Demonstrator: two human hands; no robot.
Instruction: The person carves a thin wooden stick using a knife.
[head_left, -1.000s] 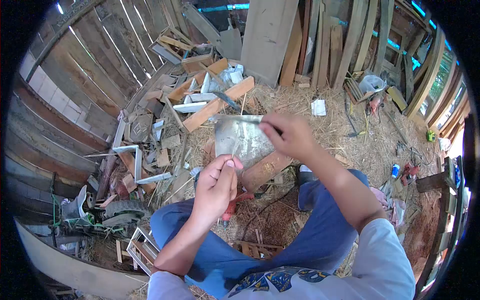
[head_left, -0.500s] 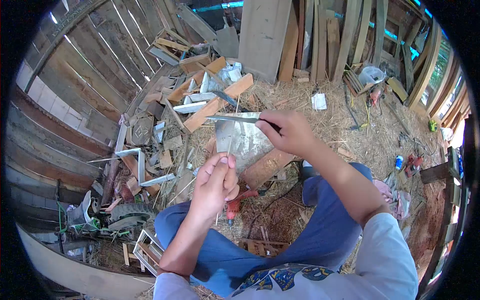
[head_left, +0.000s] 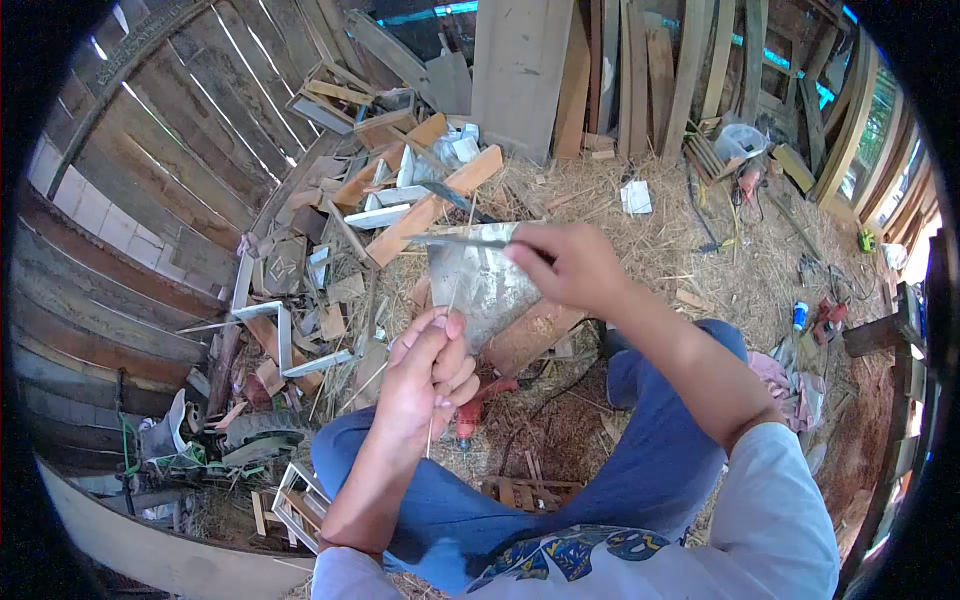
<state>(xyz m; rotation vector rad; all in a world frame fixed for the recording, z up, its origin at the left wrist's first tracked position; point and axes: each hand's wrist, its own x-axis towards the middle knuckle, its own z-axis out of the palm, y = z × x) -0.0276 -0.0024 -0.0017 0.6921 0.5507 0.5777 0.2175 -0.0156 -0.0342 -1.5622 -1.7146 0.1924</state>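
Observation:
My left hand (head_left: 430, 368) is closed around a thin wooden stick (head_left: 455, 288), which pokes out above the thumb and below the fist. My right hand (head_left: 570, 263) grips a knife (head_left: 455, 241) by its handle, the blade pointing left above the stick's upper end. The blade is slightly blurred, and I cannot tell whether it touches the stick. Beneath both hands lie a shiny metal sheet (head_left: 490, 285) and a thick piece of wood (head_left: 530, 332). A red power tool (head_left: 467, 422) rests below my left hand, partly hidden by it.
Wood offcuts and a plank (head_left: 435, 205) are piled ahead to the left, near a white frame piece (head_left: 285, 340). Tall boards (head_left: 520, 80) lean on the far wall. A blue can (head_left: 800, 316) and pink cloth (head_left: 770, 375) lie to the right on the straw-strewn floor.
My right hand and the knife have shifted slightly, and the blade is now blurred. The left hand keeps its hold on the stick, which tilts a little differently. The view has moved slightly.

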